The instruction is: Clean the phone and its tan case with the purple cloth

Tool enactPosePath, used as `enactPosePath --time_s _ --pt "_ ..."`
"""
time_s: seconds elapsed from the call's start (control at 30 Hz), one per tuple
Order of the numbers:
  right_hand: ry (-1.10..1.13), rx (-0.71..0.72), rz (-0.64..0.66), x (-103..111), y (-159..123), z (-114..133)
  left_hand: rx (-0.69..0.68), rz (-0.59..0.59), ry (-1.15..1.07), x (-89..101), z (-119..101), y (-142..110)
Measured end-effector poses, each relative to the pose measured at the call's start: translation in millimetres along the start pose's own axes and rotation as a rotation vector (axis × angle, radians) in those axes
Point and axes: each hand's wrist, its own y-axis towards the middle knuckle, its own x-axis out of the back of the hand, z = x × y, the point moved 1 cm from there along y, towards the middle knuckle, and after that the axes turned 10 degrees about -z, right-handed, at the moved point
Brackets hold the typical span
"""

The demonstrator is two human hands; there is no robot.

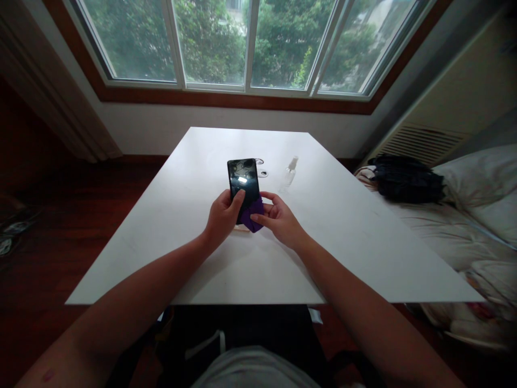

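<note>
A black smartphone (244, 180) is held up over the white table, its dark screen facing me and reflecting a bright patch. My left hand (224, 214) grips its left side, thumb lying across the lower screen. A purple cloth (252, 215) is pinched in my right hand (278, 218) and covers the phone's lower right corner. Partly hidden behind the phone lies a pair of glasses (262, 173). Below the phone, a pale flat object (241, 228) shows only in part; its kind I cannot make out.
On the white table (343, 242), a clear spray bottle (290, 171) stands right of the phone. Beyond the table's far edge are a wall and a window (214, 43). To the right, a dark bag (407, 178) rests on a bed (476, 188) with light covers.
</note>
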Motion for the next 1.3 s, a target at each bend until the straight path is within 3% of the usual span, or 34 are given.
enactPosePath --time_s 0.23,0.47,0.7,1.3 --pt "0.008 0.012 -0.012 1 1 -1 0.151 0.114 -0.132 -1.7 8 6" --pt "-0.008 -0.022 0.053 -2 -1 -6 0.204 0.125 -0.221 -0.3 7 10" --pt "-0.002 -0.022 0.056 -5 -1 -8 0.387 0.195 -0.4 -0.9 5 8" --pt "0.003 -0.024 -0.001 -6 1 -9 0.476 0.21 -0.544 -4.0 1 6"
